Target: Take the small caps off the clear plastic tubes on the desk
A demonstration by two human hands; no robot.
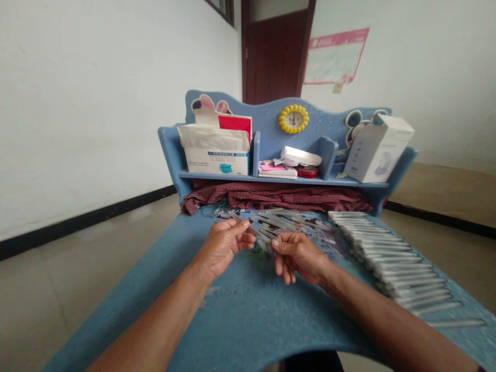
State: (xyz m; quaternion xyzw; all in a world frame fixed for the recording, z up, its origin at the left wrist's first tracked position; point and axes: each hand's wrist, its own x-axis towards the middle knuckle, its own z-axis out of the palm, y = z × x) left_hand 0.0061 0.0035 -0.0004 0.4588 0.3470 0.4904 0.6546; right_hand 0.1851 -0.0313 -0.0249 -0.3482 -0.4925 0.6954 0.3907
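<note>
Just above the desk's middle, my left hand (pixel 227 242) pinches one end of a slim clear pen (pixel 260 235) between thumb and fingers. Its other end meets the pinched thumb and forefinger of my right hand (pixel 296 256), whose remaining fingers curl loosely below. Behind both hands lies a loose heap of pen parts (pixel 287 219), clear tubes and thin pieces, blurred in places. A long row of clear pens (pixel 391 258) lies side by side along the desk's right, beyond my right forearm.
The blue desk (pixel 248 315) carries a raised shelf (pixel 271 180) at its back. On that stand a mask box (pixel 219 161), a red round tin (pixel 308 171) and a white box (pixel 380 150). Bunched checked cloth (pixel 279 195) lies beneath. A yellow flower-shaped clock (pixel 293 119) is on the backboard.
</note>
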